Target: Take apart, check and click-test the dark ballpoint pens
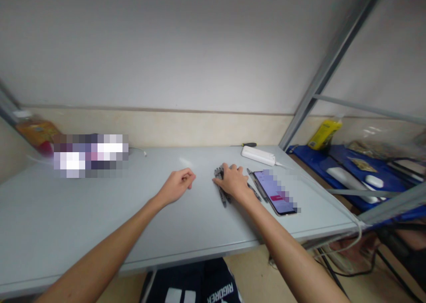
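Observation:
Several dark pens (222,197) lie bunched on the table under my right hand (234,180). The thumb reaches down the left side of the bunch and the fingers curl over its top, so my palm hides part of the pens. One more pen (258,185) lies to the right of the hand, along the edge of a phone (275,192) with its screen lit. My left hand (178,185) rests on the table to the left of the pens, fingers curled together, with nothing visible in it.
Behind the pens are a white power strip (258,155) with a cable and a screwdriver (249,145). A bottle of orange liquid (38,127) and blurred-out items stand at the far left. Metal bed-frame posts (311,99) and a blue surface (306,163) with a yellow packet (325,133) are at right.

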Motion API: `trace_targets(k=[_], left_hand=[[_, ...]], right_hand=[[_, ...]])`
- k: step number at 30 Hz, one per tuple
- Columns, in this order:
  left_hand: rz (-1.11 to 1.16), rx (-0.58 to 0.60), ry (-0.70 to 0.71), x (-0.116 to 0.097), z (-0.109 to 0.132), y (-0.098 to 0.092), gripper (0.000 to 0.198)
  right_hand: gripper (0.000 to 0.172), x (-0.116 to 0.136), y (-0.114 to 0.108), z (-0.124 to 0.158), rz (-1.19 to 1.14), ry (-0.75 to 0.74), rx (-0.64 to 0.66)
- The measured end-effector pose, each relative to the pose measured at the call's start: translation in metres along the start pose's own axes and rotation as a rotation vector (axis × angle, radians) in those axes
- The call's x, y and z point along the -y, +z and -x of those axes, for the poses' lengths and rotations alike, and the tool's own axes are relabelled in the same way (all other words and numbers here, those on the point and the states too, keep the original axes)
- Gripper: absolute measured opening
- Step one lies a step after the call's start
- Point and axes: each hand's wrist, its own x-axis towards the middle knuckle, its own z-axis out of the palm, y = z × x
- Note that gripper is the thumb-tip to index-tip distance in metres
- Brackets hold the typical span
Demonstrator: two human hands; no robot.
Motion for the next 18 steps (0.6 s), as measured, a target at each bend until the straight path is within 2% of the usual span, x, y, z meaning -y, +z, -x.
trace_targets(k=[9, 18], left_hand=[[-0.011, -0.010, 0.003, 0.0003, -0.0003, 0.0008, 0.026], [-0.020, 0.004, 0.000, -0.0011, 0.0006, 0.0005, 0.028]], right_hand=[[0.053, -0.0015, 0.0028, 0.0000, -0.005, -0.011, -0.042], [0.054, -0.0045, -0.0021, 0.0008, 0.013, 0.001, -0.023]])
